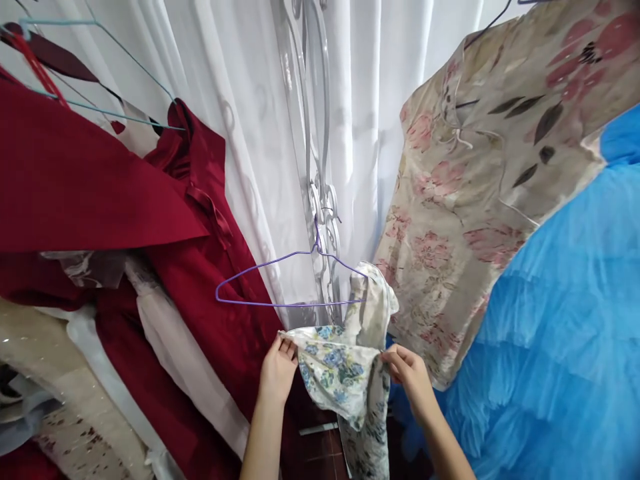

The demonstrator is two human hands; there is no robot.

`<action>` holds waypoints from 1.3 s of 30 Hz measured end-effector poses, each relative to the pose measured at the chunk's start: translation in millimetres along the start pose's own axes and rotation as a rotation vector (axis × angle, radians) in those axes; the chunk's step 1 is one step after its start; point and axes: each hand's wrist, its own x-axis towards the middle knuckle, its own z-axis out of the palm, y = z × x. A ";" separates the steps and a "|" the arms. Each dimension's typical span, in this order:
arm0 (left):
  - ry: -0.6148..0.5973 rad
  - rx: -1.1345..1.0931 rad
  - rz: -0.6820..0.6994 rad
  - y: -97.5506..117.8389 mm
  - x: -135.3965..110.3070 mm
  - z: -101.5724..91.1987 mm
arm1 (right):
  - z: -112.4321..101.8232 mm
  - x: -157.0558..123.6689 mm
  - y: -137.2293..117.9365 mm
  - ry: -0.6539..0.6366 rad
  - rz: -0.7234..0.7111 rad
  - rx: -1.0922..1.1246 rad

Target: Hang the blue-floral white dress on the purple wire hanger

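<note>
A white garment with blue flowers hangs by one side from the right arm of a purple wire hanger. The hanger's left arm is bare. My left hand is closed, pinching the garment's upper left corner below the hanger. With thumb and fingers together, my right hand grips the fabric's edge on the right. Between my hands the cloth is stretched, its top edge sloping slightly down to the right. The lower part of the garment drops toward the floor.
Dark red garments hang at the left, one on a teal wire hanger. To the right hang a beige floral top and a ruffled blue dress. Behind are a white metal stand and white curtains.
</note>
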 end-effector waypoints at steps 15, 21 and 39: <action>-0.770 1.053 0.207 -105.5 -87.7 39.6 | -31.2 -57.6 -48.5 -0.651 0.054 -0.048; -0.950 1.395 -0.262 -100.1 -90.0 -38.1 | -74.4 -44.9 -64.8 -0.843 0.092 -0.008; -0.749 1.963 0.186 90.2 -55.6 -56.7 | -12.2 -14.1 -126.4 -0.528 -0.131 -0.117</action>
